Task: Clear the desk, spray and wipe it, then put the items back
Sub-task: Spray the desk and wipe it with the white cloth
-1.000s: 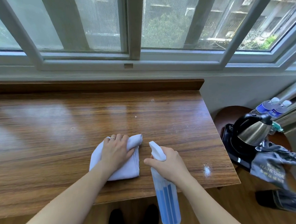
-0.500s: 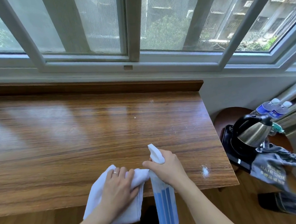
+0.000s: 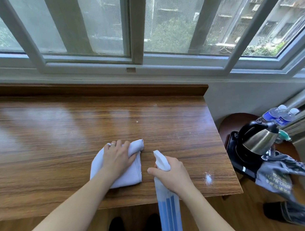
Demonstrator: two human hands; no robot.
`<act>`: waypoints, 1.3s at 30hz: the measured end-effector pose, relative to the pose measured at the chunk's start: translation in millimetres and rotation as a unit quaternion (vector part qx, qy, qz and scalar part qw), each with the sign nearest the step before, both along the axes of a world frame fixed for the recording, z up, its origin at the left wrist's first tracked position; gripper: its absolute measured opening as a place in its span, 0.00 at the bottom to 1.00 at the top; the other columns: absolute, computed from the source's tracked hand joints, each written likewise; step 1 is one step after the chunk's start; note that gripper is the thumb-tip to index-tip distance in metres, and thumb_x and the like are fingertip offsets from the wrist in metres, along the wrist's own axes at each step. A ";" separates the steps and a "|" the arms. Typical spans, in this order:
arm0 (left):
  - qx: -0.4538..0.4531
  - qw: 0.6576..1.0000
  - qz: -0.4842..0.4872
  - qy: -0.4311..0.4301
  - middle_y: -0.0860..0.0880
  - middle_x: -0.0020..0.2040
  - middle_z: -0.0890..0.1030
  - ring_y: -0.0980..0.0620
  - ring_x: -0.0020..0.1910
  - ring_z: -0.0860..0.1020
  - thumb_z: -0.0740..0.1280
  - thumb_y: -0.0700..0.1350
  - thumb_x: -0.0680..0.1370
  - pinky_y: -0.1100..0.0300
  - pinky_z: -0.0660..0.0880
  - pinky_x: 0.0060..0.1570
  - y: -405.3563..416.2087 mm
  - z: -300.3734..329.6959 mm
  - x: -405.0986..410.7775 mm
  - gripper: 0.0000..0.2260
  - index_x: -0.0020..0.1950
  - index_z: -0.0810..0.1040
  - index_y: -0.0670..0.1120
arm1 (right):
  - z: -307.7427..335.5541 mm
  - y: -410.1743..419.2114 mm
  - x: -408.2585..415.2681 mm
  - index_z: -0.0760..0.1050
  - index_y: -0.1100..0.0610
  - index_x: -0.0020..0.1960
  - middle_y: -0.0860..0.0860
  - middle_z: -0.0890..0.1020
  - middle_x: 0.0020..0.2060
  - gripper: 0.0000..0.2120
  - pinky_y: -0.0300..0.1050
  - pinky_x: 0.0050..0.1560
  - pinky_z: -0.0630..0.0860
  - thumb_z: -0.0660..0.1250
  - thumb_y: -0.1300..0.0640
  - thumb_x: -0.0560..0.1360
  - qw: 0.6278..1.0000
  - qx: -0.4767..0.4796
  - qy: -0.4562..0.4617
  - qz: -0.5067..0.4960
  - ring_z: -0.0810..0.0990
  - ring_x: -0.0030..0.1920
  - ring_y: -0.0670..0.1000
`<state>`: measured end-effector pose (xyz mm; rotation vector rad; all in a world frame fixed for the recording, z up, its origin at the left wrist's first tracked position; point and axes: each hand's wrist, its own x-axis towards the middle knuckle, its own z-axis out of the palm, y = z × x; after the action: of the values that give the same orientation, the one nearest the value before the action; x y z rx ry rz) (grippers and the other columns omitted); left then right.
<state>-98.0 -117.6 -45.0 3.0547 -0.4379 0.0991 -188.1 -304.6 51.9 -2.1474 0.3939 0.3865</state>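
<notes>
A wooden desk (image 3: 61, 137) runs under the window. My left hand (image 3: 117, 157) presses a folded white cloth (image 3: 128, 176) onto the desk near its front middle, fingers curled over the cloth's far edge. My right hand (image 3: 170, 174) grips the neck of a spray bottle (image 3: 168, 211) with a white nozzle and blue liquid, held at the desk's front edge just right of the cloth. A wet white patch (image 3: 208, 178) shows near the desk's front right corner.
A round side table (image 3: 236, 119) to the right carries a steel kettle (image 3: 257, 141) on a black base, two water bottles (image 3: 279, 116) and a grey hair dryer bag (image 3: 276, 176). A dark object (image 3: 291, 214) lies on the floor. The window frame (image 3: 136, 63) stands behind the desk.
My left hand pulled the cloth toward the desk's front edge, then pushed it back away from me. The right hand with the spray bottle stayed almost still.
</notes>
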 end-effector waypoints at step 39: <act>0.012 0.997 0.068 -0.023 0.45 0.37 0.77 0.42 0.35 0.78 0.57 0.63 0.71 0.49 0.73 0.42 -10.6 -14.6 10.5 0.23 0.44 0.78 0.45 | 3.6 -36.8 28.3 0.70 0.50 0.36 0.44 0.73 0.30 0.14 0.40 0.35 0.68 0.73 0.44 0.67 0.997 0.048 0.011 0.055 0.69 0.30 0.43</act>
<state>-87.5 -128.2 -59.7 3.1089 -0.2345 0.1717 -159.9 -341.4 55.5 -2.0776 0.2631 0.4820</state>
